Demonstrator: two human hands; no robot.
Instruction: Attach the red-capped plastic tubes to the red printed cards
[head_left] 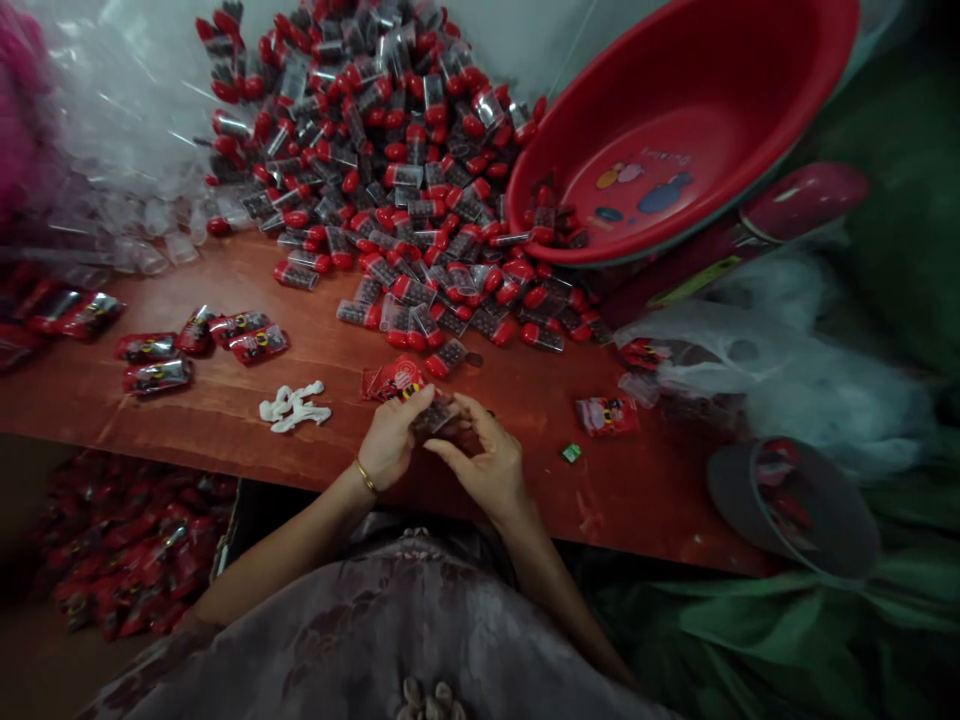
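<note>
By the left hand (386,440), a clear plastic piece with dark contents (433,418) is pinched under the thumb — probably best held lightly, lest the plastic be creased — while the right hand (491,465) is curved at its right end, thumb and fingers parted; whether it is gripped there cannot be told. Beyond the left fingertips, a red printed packet (388,380) is seen, with red-capped tubes (409,180) heaped on the far side.
</note>
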